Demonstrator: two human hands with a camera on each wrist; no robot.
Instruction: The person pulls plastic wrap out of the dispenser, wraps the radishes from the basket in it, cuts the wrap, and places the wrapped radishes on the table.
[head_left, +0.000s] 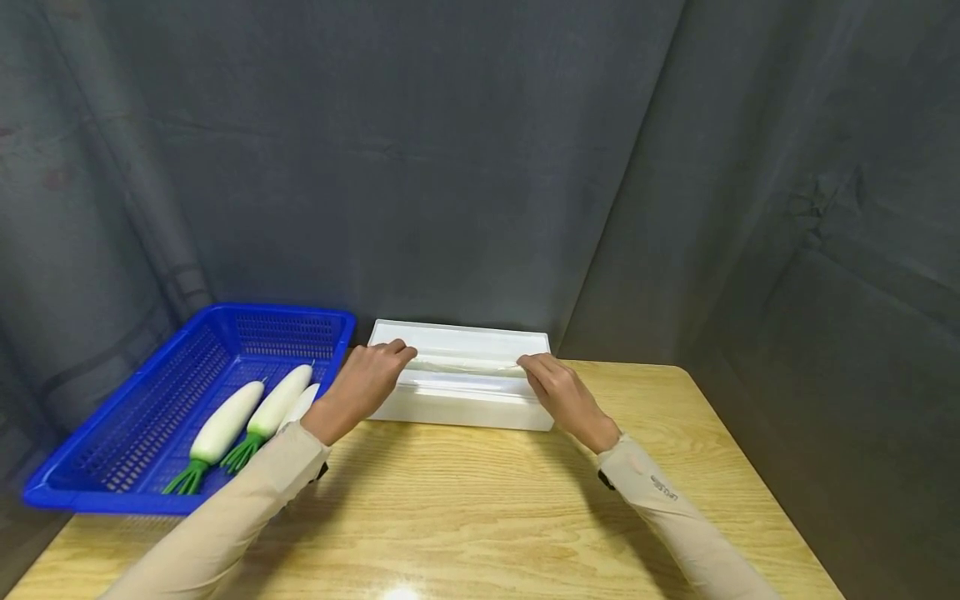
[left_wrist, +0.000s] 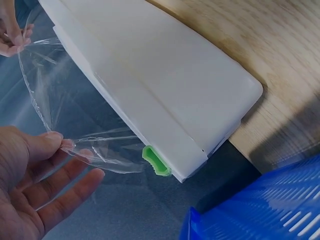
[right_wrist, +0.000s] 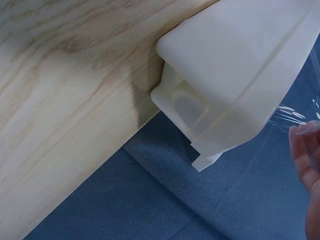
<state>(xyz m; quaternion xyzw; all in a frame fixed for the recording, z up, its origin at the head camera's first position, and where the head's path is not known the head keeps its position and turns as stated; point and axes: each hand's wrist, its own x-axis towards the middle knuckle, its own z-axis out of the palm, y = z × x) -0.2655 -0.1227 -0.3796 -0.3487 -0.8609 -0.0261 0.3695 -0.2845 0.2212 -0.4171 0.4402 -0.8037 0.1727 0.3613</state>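
Note:
A white cling film dispenser [head_left: 461, 408] stands toward the back of the table, its lid [head_left: 457, 337] raised behind it. Clear cling film [left_wrist: 107, 150] stretches out of it between both hands. My left hand [head_left: 363, 382] pinches one corner of the film between thumb and index finger; in the left wrist view the other fingers spread loosely. At the other end, my right hand [head_left: 562, 394] pinches the opposite corner, its fingertips bunching the film in the right wrist view. A green slide cutter [left_wrist: 156, 161] sits on the dispenser's edge near the left hand.
A blue plastic basket [head_left: 187, 327] stands left of the dispenser, close to my left forearm. White radishes [head_left: 227, 423] with green stems lie in it, one partly hidden by that arm. A dark grey curtain [head_left: 465, 167] hangs behind the wooden table [head_left: 450, 500].

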